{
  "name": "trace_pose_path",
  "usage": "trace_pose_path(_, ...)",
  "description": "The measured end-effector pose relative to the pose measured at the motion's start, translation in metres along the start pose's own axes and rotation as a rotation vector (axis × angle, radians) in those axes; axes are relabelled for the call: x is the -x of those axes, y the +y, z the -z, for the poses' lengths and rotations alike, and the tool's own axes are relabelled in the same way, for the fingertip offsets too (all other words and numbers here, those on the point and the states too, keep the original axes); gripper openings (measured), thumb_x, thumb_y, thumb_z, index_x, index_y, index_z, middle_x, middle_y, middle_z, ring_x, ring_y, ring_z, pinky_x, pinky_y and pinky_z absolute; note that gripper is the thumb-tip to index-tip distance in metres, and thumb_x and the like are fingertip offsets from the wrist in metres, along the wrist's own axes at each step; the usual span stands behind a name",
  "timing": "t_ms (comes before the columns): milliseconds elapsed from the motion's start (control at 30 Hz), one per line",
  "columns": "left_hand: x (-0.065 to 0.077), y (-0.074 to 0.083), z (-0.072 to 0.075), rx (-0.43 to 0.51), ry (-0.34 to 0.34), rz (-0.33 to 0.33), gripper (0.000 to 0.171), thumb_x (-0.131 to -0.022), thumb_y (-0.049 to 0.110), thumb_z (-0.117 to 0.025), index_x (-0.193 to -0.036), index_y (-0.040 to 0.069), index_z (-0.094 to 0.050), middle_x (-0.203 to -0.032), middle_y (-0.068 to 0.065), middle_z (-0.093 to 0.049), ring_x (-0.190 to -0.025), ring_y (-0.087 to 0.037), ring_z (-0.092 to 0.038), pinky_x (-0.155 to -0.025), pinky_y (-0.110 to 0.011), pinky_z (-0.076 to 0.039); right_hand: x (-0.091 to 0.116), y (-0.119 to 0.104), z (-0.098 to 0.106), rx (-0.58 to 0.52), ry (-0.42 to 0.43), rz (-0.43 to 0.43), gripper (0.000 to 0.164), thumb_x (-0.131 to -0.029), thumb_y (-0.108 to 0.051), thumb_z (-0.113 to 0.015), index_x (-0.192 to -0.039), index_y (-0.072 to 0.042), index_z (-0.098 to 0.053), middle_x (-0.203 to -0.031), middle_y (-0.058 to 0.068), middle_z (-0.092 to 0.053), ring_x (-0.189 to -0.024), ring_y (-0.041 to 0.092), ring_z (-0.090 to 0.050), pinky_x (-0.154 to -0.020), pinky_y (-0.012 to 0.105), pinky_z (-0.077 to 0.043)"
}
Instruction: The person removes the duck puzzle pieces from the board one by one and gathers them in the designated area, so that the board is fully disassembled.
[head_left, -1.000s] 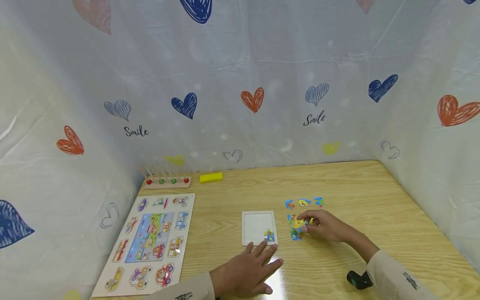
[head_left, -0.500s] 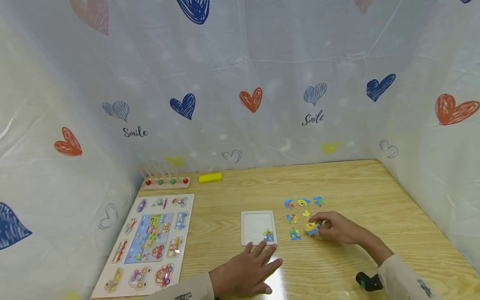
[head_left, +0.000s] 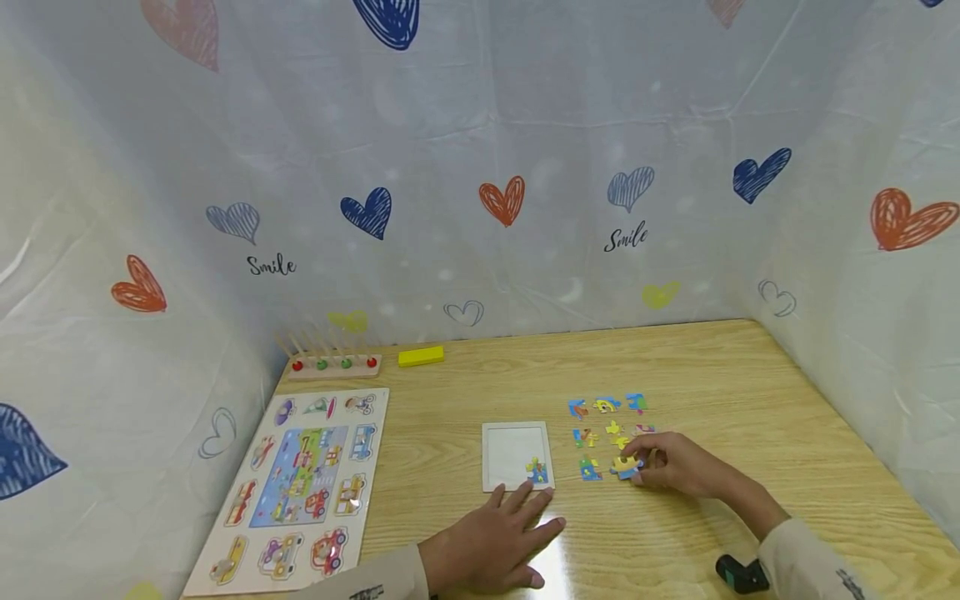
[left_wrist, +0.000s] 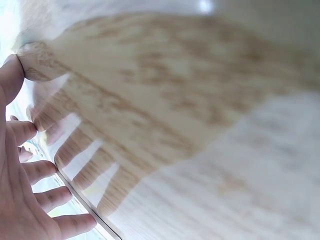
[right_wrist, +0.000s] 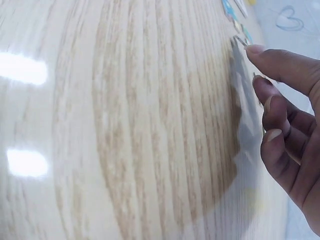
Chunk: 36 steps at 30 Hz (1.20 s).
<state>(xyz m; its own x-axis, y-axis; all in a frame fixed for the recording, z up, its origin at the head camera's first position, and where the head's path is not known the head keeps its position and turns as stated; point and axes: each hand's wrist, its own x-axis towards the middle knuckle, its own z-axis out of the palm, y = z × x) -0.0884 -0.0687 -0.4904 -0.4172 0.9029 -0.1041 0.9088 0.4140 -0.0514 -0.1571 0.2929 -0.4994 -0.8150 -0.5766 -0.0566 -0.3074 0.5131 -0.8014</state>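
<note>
With thumb and fingers, my right hand (head_left: 678, 468) pinches a yellow and blue jigsaw piece (head_left: 624, 467) low over the table, at the near right corner of a group of loose pieces. Its fingers partly cover pieces behind it. In the right wrist view the held piece is mostly hidden beyond the thumb (right_wrist: 280, 67). My left hand (head_left: 498, 540) lies spread flat, fingertips touching the near edge of a white square puzzle tray (head_left: 510, 450). One joined piece (head_left: 537, 470) sits in the tray's near right corner. The left wrist view shows straight fingers (left_wrist: 52, 199) at the tray's edge.
Several loose jigsaw pieces (head_left: 607, 405) lie right of the tray. A vehicle peg puzzle board (head_left: 360, 500) is at the left. Behind it stand a wooden peg rack (head_left: 335, 365) and a yellow block (head_left: 421, 357). A black object (head_left: 741, 575) is by the right sleeve.
My right hand has moved rightward with the yellow and blue piece, away from the left column, and lowered it toward the table. My left hand has stayed at the tray.
</note>
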Motion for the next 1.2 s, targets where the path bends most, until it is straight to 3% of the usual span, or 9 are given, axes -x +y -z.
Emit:
trace_pose_path(167, -0.0005, 0.0002, 0.0003, 0.007, -0.011, 0.002, 0.066, -0.104, 0.059, -0.028, -0.158, 0.021, -0.034, -0.162, -0.014, -0.032, -0.145, -0.038, -0.039, -0.101, -0.052, -0.049, 0.0007, 0.0002, -0.0015, 0.048, 0.027, 0.016, 0.037, -0.090, -0.020, -0.076, -0.120, 0.000, -0.069, -0.099, 0.004, -0.067, -0.072, 0.001, -0.049, -0.061, 0.023, -0.045)
trace_pose_path(433, -0.0009, 0.0000, -0.0035, -0.004, -0.007, -0.008, 0.066, -0.105, 0.059, -0.025, -0.158, 0.021, -0.033, -0.162, -0.015, -0.032, -0.145, -0.038, -0.038, -0.102, -0.050, -0.049, 0.0022, -0.0023, 0.0012, 0.133, 0.038, -0.030, 0.040, -0.089, -0.028, -0.077, -0.120, -0.005, -0.067, -0.103, 0.003, -0.063, -0.083, 0.004, -0.050, -0.070, 0.023, -0.046)
trace_pose_path(633, -0.0028, -0.0010, -0.0030, -0.011, -0.037, 0.001, 0.067, -0.104, 0.060, -0.023, -0.158, 0.022, -0.031, -0.164, -0.013, -0.029, -0.147, -0.037, -0.037, -0.103, -0.051, -0.049, 0.0034, -0.0015, 0.0006, 0.139, 0.031, -0.018, 0.034, -0.090, -0.026, -0.076, -0.116, -0.004, -0.069, -0.101, 0.002, -0.064, -0.073, 0.001, -0.044, -0.065, 0.022, -0.043)
trace_pose_path(800, -0.0035, -0.0017, -0.0019, -0.008, -0.062, 0.006, 0.067, -0.104, 0.061, -0.023, -0.159, 0.023, -0.029, -0.165, -0.013, -0.027, -0.147, -0.036, -0.036, -0.103, -0.051, -0.049, 0.0032, -0.0019, 0.0002, 0.135, 0.027, -0.009, 0.032, -0.091, -0.025, -0.075, -0.115, -0.006, -0.070, -0.102, 0.001, -0.064, -0.076, 0.000, -0.045, -0.066, 0.022, -0.043)
trace_pose_path(1200, -0.0014, -0.0014, -0.0028, 0.011, -0.045, 0.004, 0.067, -0.104, 0.060, -0.025, -0.159, 0.022, -0.030, -0.164, -0.014, -0.029, -0.147, -0.037, -0.036, -0.103, -0.051, -0.049, 0.0041, 0.0005, -0.0004, 0.136, 0.035, 0.004, 0.030, -0.091, -0.027, -0.075, -0.113, -0.007, -0.069, -0.100, 0.000, -0.062, -0.079, 0.001, -0.047, -0.068, 0.022, -0.044)
